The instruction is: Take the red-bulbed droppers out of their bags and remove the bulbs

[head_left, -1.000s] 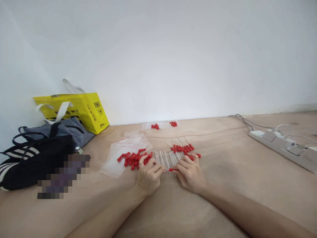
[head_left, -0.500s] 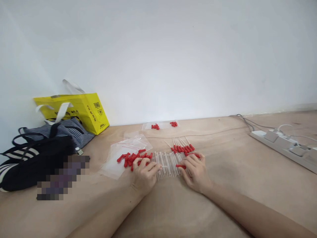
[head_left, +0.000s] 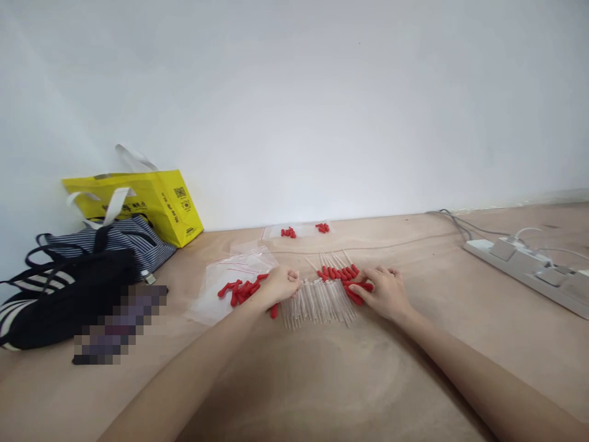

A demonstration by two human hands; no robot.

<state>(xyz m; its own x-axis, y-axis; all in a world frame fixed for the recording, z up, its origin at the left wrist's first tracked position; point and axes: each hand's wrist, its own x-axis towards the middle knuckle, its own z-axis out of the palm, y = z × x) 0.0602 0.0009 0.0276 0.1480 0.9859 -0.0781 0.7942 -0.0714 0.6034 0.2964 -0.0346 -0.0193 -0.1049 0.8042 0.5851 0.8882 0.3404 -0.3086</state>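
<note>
Thin clear tubes (head_left: 319, 304) lie side by side in a loose row on the table. My left hand (head_left: 281, 285) is closed over the row's left end, its fingertips pinched near the tube tops; what they hold is too small to make out. My right hand (head_left: 381, 291) is at the row's right end, thumb and fingers closed on a red rubber bulb (head_left: 367, 286). Another red bulb (head_left: 354, 298) lies against it. Behind the row are several tubes with red bulbs fitted (head_left: 338, 272). Loose red bulbs (head_left: 242, 291) are heaped left of my left hand, partly behind my forearm.
Clear zip bags (head_left: 209, 294) lie under the heap. A flat bag (head_left: 304, 229) with red bulbs is near the wall. A yellow bag (head_left: 177, 212), striped bag (head_left: 119, 242) and black bag (head_left: 92, 291) stand left. A power strip (head_left: 519, 270) with cables lies right.
My left hand has moved up and away from me to the tube tops. My right hand has shifted right and back, off the tubes, uncovering more of the row.
</note>
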